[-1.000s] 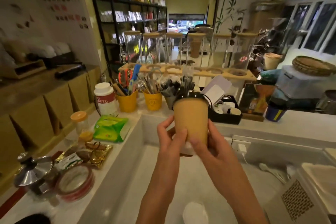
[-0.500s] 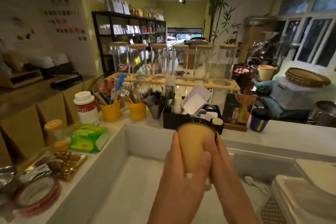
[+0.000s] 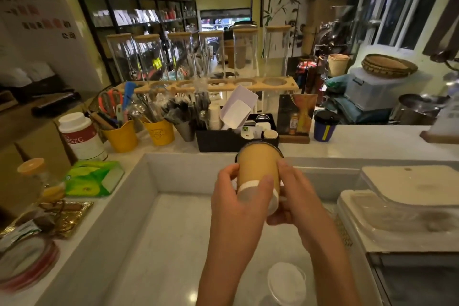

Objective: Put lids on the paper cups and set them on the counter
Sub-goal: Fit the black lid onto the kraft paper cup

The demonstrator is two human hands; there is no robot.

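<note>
A tan paper cup (image 3: 257, 166) with a black lid (image 3: 258, 143) on its far end is held in both hands above the lower work surface, tipped away from me so its white base faces me. My left hand (image 3: 238, 202) wraps the cup's left side and base. My right hand (image 3: 295, 196) grips its right side and underside. The raised white counter (image 3: 360, 144) runs just beyond the cup. A dark blue cup with a black lid (image 3: 324, 126) stands on that counter to the right.
A black organiser box (image 3: 223, 139) with small items stands on the counter right behind the cup. Yellow utensil buckets (image 3: 139, 134), a white canister (image 3: 82, 136) and a green packet (image 3: 93, 177) are at left. Clear plastic containers (image 3: 402, 206) sit at right. A clear lid (image 3: 285, 281) lies on the lower surface.
The cup has come down from chest height and tipped forward, lid away from me. My hands have shifted toward its base. The view has tilted down slightly.
</note>
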